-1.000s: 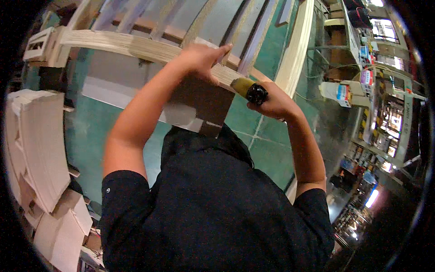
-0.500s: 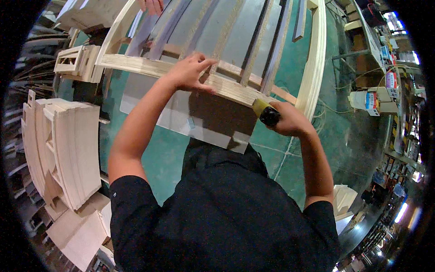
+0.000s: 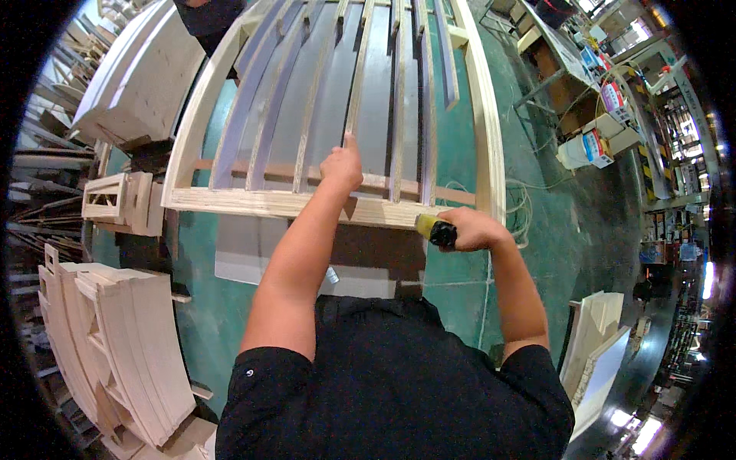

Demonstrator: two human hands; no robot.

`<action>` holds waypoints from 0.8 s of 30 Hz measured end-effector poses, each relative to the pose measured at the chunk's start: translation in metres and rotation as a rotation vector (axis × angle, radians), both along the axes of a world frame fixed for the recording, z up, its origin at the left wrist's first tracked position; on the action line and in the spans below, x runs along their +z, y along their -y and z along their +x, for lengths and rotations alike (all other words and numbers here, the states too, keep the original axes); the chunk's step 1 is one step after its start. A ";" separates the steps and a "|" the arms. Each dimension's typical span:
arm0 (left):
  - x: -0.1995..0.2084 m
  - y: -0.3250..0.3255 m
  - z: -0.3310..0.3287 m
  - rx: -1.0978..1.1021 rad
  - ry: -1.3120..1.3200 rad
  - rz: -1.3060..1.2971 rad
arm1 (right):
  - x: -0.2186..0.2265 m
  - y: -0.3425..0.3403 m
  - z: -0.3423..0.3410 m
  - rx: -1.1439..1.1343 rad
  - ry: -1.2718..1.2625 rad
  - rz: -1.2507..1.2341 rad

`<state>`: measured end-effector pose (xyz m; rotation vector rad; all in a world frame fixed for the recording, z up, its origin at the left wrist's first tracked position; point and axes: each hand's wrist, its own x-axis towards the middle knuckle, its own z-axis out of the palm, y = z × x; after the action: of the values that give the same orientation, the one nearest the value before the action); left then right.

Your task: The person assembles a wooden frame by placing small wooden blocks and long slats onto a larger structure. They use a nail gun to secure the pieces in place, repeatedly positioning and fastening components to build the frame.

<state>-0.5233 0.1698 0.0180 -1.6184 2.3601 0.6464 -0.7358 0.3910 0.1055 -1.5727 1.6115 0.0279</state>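
Observation:
In front of me lies a pale wooden frame (image 3: 253, 201) with long slats running away from me. My left hand (image 3: 341, 166) is closed around the near part of a middle slat (image 3: 359, 84), its index finger stretched along the wood. My right hand (image 3: 477, 230) grips a yellow-and-black handheld tool (image 3: 437, 230) at the frame's near rail, toward the right corner. The tool's exact kind is hard to make out, and its handle is hidden in my palm. A grey sheet (image 3: 245, 249) shows beneath the frame.
Stacked wooden parts (image 3: 142, 337) stand to my left, with a smaller wooden assembly (image 3: 123, 203) beyond them. A person in dark clothing (image 3: 208, 19) is at the far left. On the right are a workbench (image 3: 563, 57), a white bucket (image 3: 573, 152) and a loose hose (image 3: 521, 203).
My left hand has moved from the near rail, fingers spread, onto the middle slat. My right hand stays by the rail with the tool. The view has shifted, and the person's hand at the far left is gone.

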 end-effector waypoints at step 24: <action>-0.014 -0.014 -0.014 0.053 0.043 -0.096 | -0.010 -0.002 -0.005 0.070 0.138 -0.033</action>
<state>-0.5373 0.1839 0.0039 -1.7217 2.3586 0.5095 -0.7412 0.3927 0.0959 -1.6194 1.4561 -0.0685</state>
